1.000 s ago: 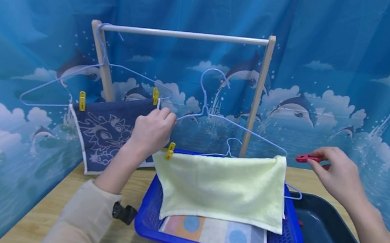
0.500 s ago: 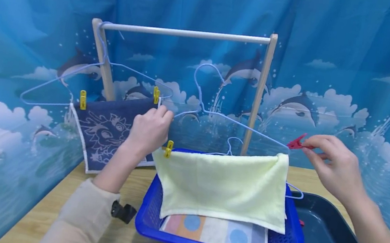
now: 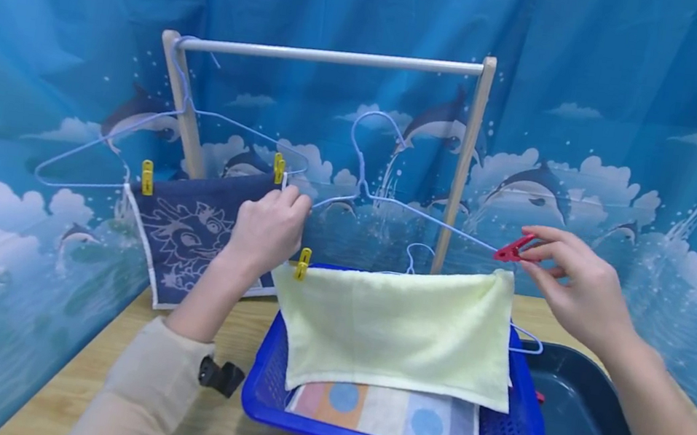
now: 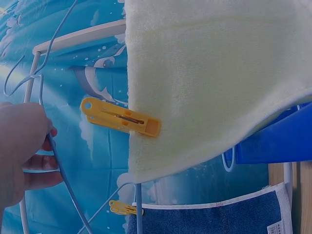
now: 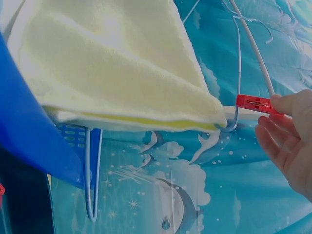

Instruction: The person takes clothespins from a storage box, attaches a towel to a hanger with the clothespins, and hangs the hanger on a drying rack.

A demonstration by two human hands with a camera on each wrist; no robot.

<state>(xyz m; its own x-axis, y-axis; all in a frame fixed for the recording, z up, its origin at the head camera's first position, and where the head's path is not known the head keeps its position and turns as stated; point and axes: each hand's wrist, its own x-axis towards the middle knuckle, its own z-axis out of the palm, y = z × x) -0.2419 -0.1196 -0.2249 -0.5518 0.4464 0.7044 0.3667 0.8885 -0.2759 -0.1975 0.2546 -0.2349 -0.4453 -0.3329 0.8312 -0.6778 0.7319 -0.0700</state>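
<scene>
The left hand grips the blue wire hanger by its left side, fingers curled round. A pale yellow towel hangs on the hanger. The right hand pinches a red clothespin by the hanger's right end. It's best to hold the hanger still and clip both together there.

I see a pale yellow towel draped over the light-blue hanger, hook up, in the near middle. A yellow clothespin clips its left end; a red clothespin meets my view at the hanger's right end.
</scene>
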